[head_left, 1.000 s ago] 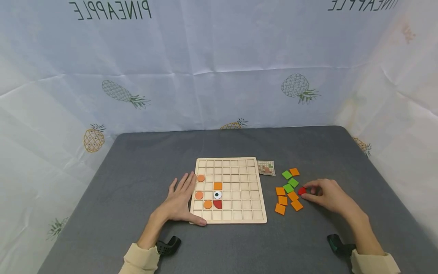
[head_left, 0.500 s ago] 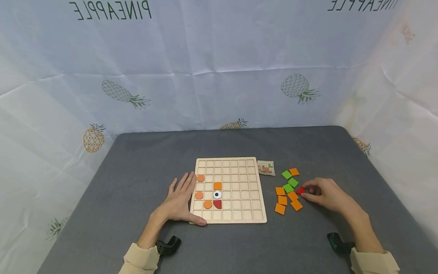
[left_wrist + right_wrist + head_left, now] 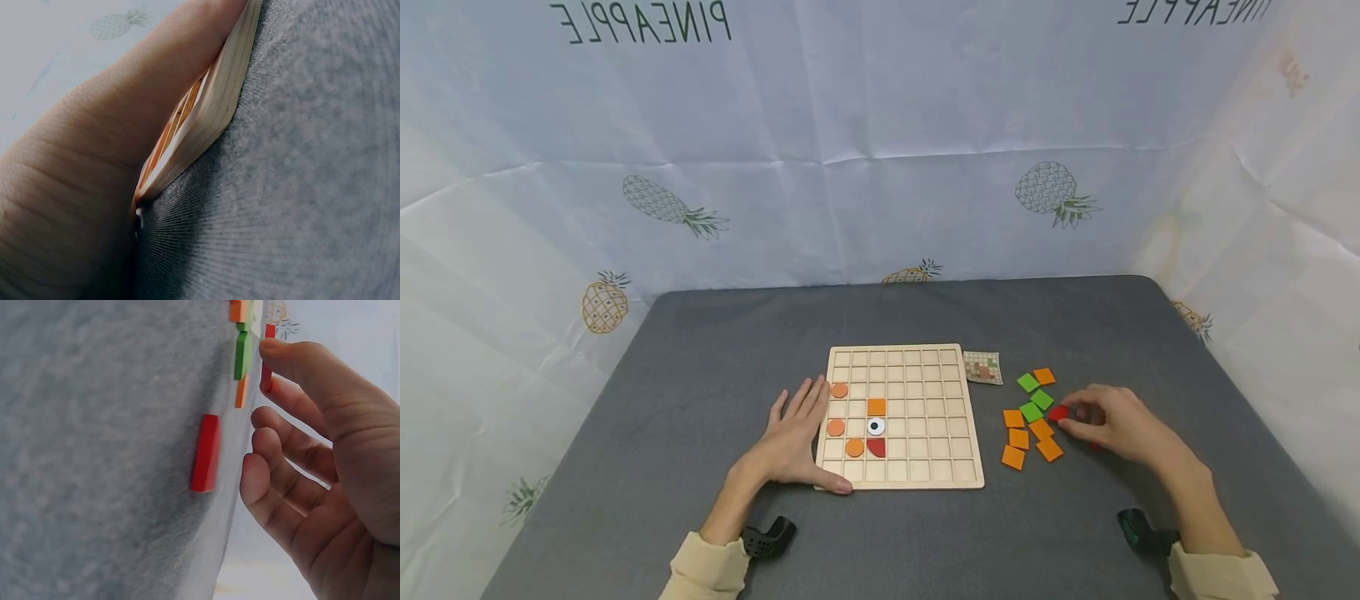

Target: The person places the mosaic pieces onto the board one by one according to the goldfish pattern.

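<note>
While a cream sleeve (image 3: 711, 567) shows at the lower left with a black wrist device (image 3: 770, 539) beside it, the left hand (image 3: 788, 446) rests on the left edge of the wooden board (image 3: 928, 447), its fingers straight and spread, the thumb stretched along the near edge by the corner. The board lies flat on the grey table (image 3: 925, 542), marked off in square cells. Down its leftmost column sit an upper orange disc (image 3: 839, 390) and a lower orange disc (image 3: 836, 427), one cell apart; the next column holds a third orange disc (image 3: 854, 447). In the third column an orange square (image 3: 876, 407), an eye disc (image 3: 876, 426) and a red quarter-round (image 3: 876, 447) follow one another toward the person. Just beside the board's far right side lies a small pattern card (image 3: 982, 368). Further right come loose orange tiles (image 3: 1013, 419), six in all, and three green tiles (image 3: 1027, 382) among them. At their right, the right hand (image 3: 1112, 425) pinches a red piece (image 3: 1058, 412) between thumb and index finger, clear of the table in the right wrist view, the other fingers loosely bent. Beneath that hand a second red piece (image 3: 206, 453) lies on the table.
</note>
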A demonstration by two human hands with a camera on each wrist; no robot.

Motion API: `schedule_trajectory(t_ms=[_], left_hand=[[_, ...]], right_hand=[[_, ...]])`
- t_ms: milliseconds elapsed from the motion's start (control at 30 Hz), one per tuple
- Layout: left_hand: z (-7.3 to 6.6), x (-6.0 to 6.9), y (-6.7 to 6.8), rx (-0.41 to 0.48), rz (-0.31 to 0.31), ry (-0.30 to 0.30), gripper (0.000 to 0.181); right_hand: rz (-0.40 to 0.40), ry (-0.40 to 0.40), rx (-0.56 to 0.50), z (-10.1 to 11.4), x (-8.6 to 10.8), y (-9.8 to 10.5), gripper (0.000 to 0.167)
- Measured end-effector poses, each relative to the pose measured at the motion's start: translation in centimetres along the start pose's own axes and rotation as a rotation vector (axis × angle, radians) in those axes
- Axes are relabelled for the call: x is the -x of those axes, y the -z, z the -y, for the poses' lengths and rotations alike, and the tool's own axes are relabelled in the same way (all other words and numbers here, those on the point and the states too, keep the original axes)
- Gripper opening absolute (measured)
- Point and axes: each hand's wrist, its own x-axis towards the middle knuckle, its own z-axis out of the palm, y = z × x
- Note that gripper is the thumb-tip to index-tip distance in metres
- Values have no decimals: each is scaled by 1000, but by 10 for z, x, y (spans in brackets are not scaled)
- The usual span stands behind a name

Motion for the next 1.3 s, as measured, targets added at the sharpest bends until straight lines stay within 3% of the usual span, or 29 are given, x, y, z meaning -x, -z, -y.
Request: schedule_trajectory(t_ms=[433,867,1300], left_hand=[[0,0,0,-6,4,0,150],[1,0,-1,-9,-5,-5,149],[0,1,1,2,7,7,149]], right_hand=[[-64,120,-38,21,-7,3,24],[19,121,-59,48,-23,0,23],[20,188,-54,78,-52,-9,24]])
